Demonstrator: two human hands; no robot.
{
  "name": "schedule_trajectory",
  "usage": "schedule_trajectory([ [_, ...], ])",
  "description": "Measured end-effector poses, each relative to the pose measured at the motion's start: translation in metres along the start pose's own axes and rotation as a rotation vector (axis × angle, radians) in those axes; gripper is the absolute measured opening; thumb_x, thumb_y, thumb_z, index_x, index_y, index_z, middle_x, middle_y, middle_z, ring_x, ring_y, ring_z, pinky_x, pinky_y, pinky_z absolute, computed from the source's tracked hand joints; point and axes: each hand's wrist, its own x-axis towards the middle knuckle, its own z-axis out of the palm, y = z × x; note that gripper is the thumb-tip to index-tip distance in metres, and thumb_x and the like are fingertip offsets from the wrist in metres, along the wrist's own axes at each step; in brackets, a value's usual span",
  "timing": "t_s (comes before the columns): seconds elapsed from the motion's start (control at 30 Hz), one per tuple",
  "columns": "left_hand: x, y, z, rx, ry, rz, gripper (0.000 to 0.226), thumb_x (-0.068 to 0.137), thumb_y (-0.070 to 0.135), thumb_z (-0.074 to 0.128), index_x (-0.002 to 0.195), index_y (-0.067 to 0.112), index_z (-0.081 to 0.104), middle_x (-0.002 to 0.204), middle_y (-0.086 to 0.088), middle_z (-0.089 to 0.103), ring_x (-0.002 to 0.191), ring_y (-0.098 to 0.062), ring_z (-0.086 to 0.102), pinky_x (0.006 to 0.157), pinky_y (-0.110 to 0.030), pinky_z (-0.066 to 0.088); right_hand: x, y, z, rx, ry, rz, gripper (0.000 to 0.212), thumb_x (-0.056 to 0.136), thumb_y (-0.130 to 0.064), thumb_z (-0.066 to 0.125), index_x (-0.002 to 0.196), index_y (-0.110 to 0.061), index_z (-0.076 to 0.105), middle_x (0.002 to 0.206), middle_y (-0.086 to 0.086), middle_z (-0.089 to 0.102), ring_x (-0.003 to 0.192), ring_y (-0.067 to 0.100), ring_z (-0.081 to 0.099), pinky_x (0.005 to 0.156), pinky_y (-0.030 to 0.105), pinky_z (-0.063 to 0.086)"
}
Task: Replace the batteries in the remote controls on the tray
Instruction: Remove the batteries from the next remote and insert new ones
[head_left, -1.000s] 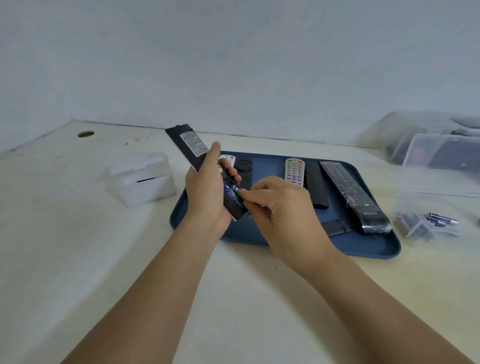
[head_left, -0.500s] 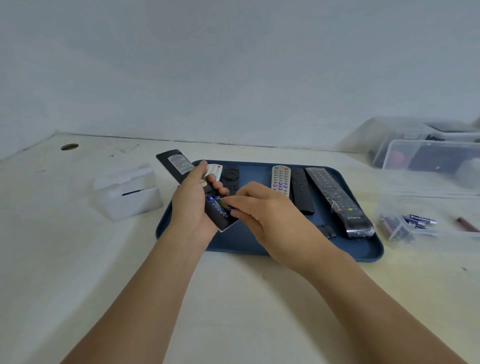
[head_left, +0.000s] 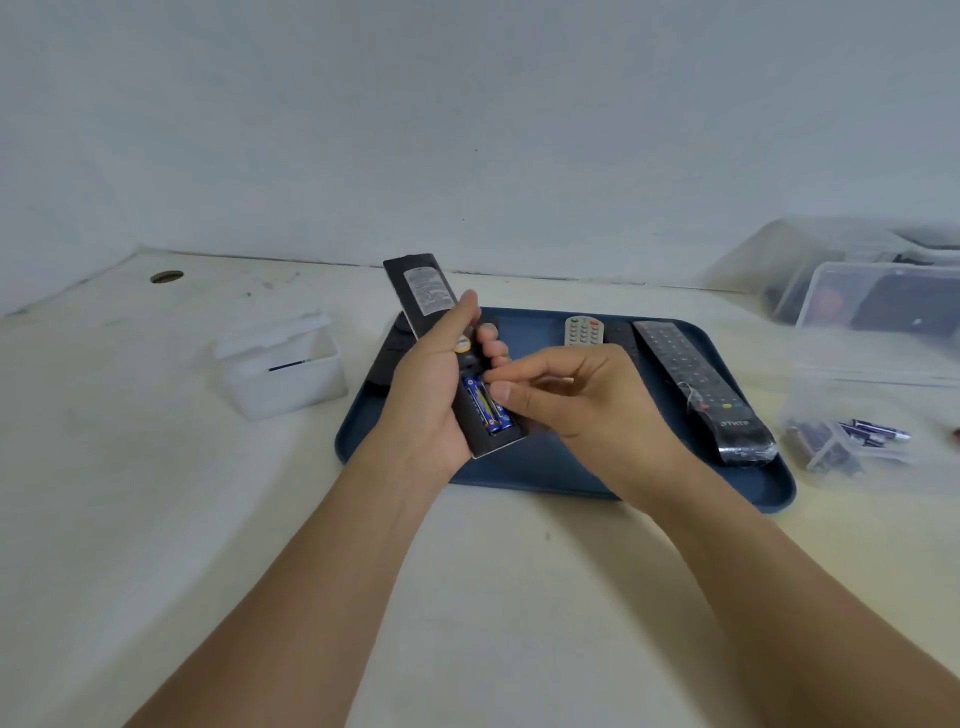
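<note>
My left hand (head_left: 434, 400) grips a black remote (head_left: 423, 293) back side up, raised over the left part of the blue tray (head_left: 524, 467). Its battery bay is open and two blue batteries (head_left: 485, 408) lie side by side in it. The thumb and forefinger tips of my right hand (head_left: 576, 400) touch the upper end of the right battery; the other fingers are curled. On the tray lie a white-grey remote (head_left: 584, 330), a slim black remote (head_left: 621, 335) and a large black remote in plastic wrap (head_left: 696, 384). Another black remote (head_left: 387, 358) shows behind my left hand.
A white open box (head_left: 280, 364) stands left of the tray. Right of the tray, a clear container (head_left: 831, 447) holds loose batteries (head_left: 878, 431). Clear plastic bins (head_left: 878, 296) sit at the back right. A round hole (head_left: 166, 276) is in the table at the far left.
The remote has tipped more upright in my left hand. My right hand has shifted from covering the battery bay to its right side, so both batteries now show.
</note>
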Motion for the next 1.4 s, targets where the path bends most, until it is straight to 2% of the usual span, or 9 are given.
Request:
schedule_trajectory([
  [0.13,0.0,-0.004,0.004,-0.012,-0.007,0.024,0.024,0.095,0.031,0.067,0.079,0.017,0.055,0.065,0.003,0.052,0.053,-0.01,0.052,0.052,-0.022,0.052,-0.001,-0.004,0.005,0.089,0.11,0.128,0.015,0.08,0.004,0.076,0.086,-0.001,0.064,0.077,0.008,0.062,0.071,0.023,0.066,0.068,0.047,0.063],
  [0.27,0.005,-0.009,-0.003,0.069,0.026,0.022,0.025,0.092,0.021,0.069,0.075,0.017,0.051,0.064,0.003,0.05,0.058,-0.011,0.051,0.064,-0.027,0.051,0.002,-0.016,-0.008,-0.023,0.029,0.235,0.009,0.09,-0.009,0.07,0.089,-0.001,0.065,0.083,0.009,0.066,0.073,0.021,0.067,0.065,0.035,0.062],
  [0.43,0.001,-0.017,-0.005,0.186,-0.059,-0.076,0.022,0.09,0.013,0.067,0.082,0.019,0.047,0.07,0.002,0.045,0.056,-0.011,0.046,0.051,-0.024,0.044,-0.007,-0.049,-0.077,-0.774,-0.058,0.131,0.008,0.086,-0.019,0.076,0.082,-0.013,0.074,0.057,-0.01,0.065,0.045,0.0,0.055,0.05,0.015,0.046],
  [0.57,-0.001,-0.024,-0.002,0.348,-0.065,-0.076,0.023,0.095,0.016,0.061,0.082,0.019,0.041,0.068,0.002,0.043,0.048,-0.01,0.035,0.041,-0.02,0.033,-0.016,-0.045,-0.09,-1.106,-0.245,0.341,0.017,0.074,-0.01,0.083,0.085,-0.017,0.073,0.056,-0.005,0.067,0.036,0.0,0.052,0.042,0.014,0.04],
  [0.67,0.001,-0.026,-0.002,0.366,-0.066,-0.061,0.016,0.097,0.024,0.059,0.093,0.016,0.045,0.067,0.0,0.046,0.045,-0.011,0.034,0.039,-0.02,0.031,-0.012,-0.035,-0.087,-1.224,-0.272,0.401,0.021,0.072,-0.007,0.083,0.086,-0.016,0.071,0.054,-0.007,0.063,0.043,0.005,0.057,0.043,0.018,0.043],
  [0.87,0.003,-0.024,-0.008,0.232,-0.073,-0.124,0.055,0.099,0.05,0.03,0.113,0.004,0.057,0.073,-0.008,0.053,0.05,-0.017,0.042,0.042,-0.02,0.035,-0.007,-0.025,-0.081,-1.291,-0.281,0.378,0.029,0.067,-0.009,0.088,0.082,-0.022,0.067,0.086,-0.007,0.063,0.077,0.015,0.061,0.061,0.024,0.047],
  [1.1,0.003,-0.025,-0.002,0.074,-0.039,-0.118,0.058,0.107,0.044,0.032,0.129,-0.002,0.059,0.084,-0.011,0.067,0.065,-0.018,0.06,0.056,-0.025,0.052,-0.008,-0.035,-0.072,-0.868,-0.175,0.17,0.008,0.077,-0.011,0.083,0.081,-0.015,0.077,0.067,-0.002,0.071,0.06,0.006,0.061,0.061,0.025,0.047],
  [1.23,0.006,-0.025,-0.002,0.053,0.016,-0.031,0.06,0.106,0.053,0.027,0.132,0.01,0.06,0.101,-0.008,0.075,0.105,-0.027,0.065,0.108,-0.048,0.047,-0.01,-0.039,-0.042,-0.235,-0.163,0.11,0.009,0.09,-0.006,0.068,0.096,0.0,0.073,0.084,0.016,0.071,0.078,0.018,0.062,0.078,0.031,0.053],
  [1.4,0.006,-0.023,-0.002,0.08,0.091,0.101,0.055,0.104,0.058,0.026,0.13,0.025,0.062,0.104,0.0,0.075,0.088,-0.018,0.067,0.079,-0.036,0.059,-0.012,-0.024,-0.011,0.062,-0.135,0.319,0.024,0.098,-0.015,0.06,0.107,0.007,0.062,0.081,0.01,0.062,0.064,0.016,0.058,0.054,0.022,0.051],
])
